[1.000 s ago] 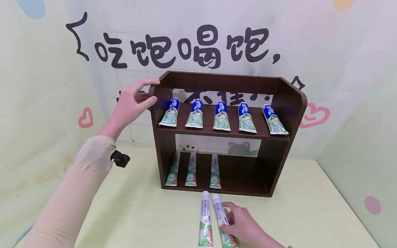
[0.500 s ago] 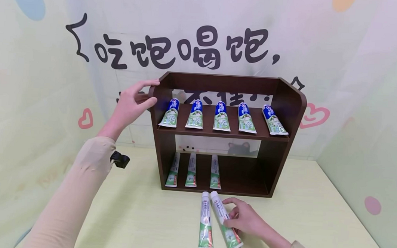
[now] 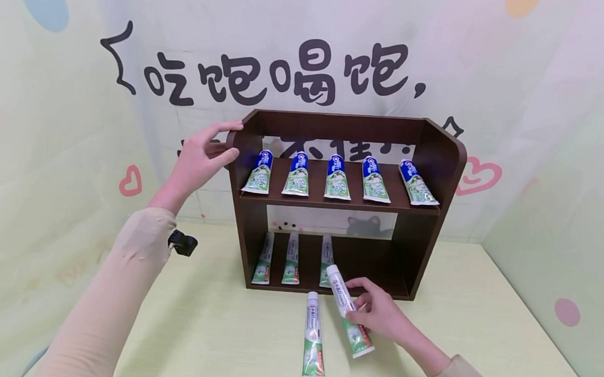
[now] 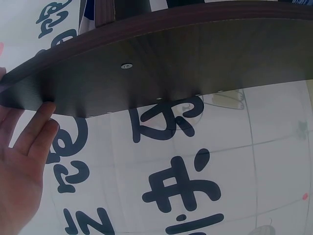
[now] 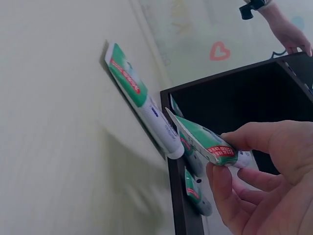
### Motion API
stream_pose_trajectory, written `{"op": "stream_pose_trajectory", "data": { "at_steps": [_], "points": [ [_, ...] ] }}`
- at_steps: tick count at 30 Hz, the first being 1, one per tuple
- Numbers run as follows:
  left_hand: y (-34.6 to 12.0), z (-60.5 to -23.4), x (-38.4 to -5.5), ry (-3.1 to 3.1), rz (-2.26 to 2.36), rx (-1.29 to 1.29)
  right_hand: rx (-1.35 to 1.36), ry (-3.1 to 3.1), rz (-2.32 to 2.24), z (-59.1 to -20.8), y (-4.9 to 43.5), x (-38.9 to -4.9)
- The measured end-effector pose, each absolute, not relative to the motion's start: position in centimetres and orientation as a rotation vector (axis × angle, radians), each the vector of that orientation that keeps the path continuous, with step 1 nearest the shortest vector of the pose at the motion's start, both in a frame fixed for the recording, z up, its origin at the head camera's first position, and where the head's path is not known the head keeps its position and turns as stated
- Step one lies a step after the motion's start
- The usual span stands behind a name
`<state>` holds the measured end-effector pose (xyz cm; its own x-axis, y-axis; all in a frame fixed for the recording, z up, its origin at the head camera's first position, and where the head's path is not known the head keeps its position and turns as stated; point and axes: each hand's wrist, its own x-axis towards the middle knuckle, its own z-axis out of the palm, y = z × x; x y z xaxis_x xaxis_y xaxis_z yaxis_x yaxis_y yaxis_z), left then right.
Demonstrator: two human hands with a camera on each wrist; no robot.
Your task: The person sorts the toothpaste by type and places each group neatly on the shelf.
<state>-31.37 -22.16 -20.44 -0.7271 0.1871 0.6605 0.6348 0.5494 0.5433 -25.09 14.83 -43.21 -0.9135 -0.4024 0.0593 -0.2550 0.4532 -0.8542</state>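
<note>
My right hand (image 3: 382, 312) pinches a white-and-green toothpaste tube (image 3: 349, 313) between thumb and fingers, tilted, cap toward the rack, in front of the lower shelf. In the right wrist view the held tube (image 5: 210, 142) is clear of the table. A second such tube (image 3: 314, 340) lies on the table to its left. The dark brown two-tier rack (image 3: 341, 128) stands behind. Its upper left side is held by my left hand (image 3: 201, 155), index finger on the top edge and thumb at the front edge; the left wrist view shows fingers (image 4: 36, 129) against the outer panel.
Several blue-and-green toothpaste tubes (image 3: 338, 179) lie in a row on the upper shelf. Three white-and-green tubes (image 3: 291, 259) lie on the left and middle of the lower shelf (image 3: 369, 272). A printed wall sheet (image 3: 539, 167) surrounds the pale table (image 3: 203, 320).
My right hand has lifted the right-hand tube off the table and carried it up and forward toward the lower shelf. My left hand stays on the rack.
</note>
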Motion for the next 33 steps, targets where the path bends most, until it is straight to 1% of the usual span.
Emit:
{"op": "stream_pose_trajectory", "data": {
  "at_steps": [12, 33],
  "points": [
    [-22.0, -20.4, -31.1, -2.265, -1.091, -0.632, -0.557, 2.632, -1.517, -42.2, 15.6, -26.6],
    [-21.9, -20.3, -31.1, -2.276, -1.092, -0.619, -0.588, 2.75, -1.636, -42.2, 15.9, -30.3]
  ]
}}
